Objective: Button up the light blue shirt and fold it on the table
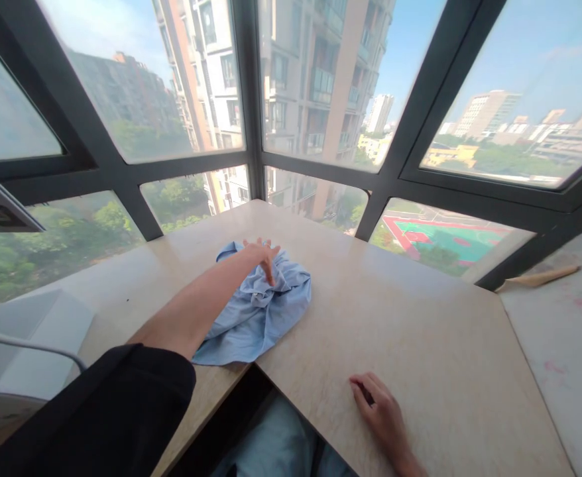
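A crumpled light-blue cloth garment [286,298], perhaps a shirt, lies in a heap on the pale countertop [420,331], near its inner corner. My left hand [264,255] reaches over the heap with its fingers spread. It is over or touching the top of the cloth; whether it presses down I cannot tell. Apart from the cloth, my right hand [378,404] rests on the counter at the lower right. Its fingers are curled together, and nothing shows in them.
Dark-framed windows [254,86] rise along the counter's back edges. At the left stand a white box-like object [47,331] and a white cable [27,341]. A flat panel edge [2,199] juts in above them. Peeling wall covering [539,278] borders the right side.
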{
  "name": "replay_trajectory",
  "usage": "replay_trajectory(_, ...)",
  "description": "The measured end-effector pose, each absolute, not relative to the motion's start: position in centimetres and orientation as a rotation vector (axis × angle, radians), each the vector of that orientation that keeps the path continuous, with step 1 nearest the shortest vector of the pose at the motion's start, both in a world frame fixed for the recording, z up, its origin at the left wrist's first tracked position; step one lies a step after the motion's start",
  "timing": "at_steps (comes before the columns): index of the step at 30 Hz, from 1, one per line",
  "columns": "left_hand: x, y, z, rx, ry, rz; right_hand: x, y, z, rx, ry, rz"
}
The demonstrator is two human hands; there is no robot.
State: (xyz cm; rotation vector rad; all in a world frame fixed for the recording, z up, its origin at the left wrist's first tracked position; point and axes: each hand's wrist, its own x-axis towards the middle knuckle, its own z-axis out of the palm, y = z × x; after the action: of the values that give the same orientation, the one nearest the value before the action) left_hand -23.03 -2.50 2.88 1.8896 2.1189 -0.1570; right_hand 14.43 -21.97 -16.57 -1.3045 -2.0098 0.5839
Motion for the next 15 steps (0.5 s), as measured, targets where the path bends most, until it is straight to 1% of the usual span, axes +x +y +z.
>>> replay_trajectory(5,-24.6,-6.1,-3.9,1.729,2.139,-0.121,14.6,-21.9,-16.8,-1.286,-2.013,0.574)
replay_trajectory(8,-25.0,-7.4,-6.1,1.706,2.197,0.071,14.7,-21.8,-17.0,-1.289,-2.02,0.569)
replay_trajectory(11,-25.3,-7.8,-6.2,1.695,2.237,0.216,14.7,-21.8,-16.9,-1.297,-2.026,0.565)
replay_trajectory(15,-26.4,-7.2,-3.5,1.649,2.27,0.483,14.5,-22.0,-16.6,-1.31,-2.023,0.556)
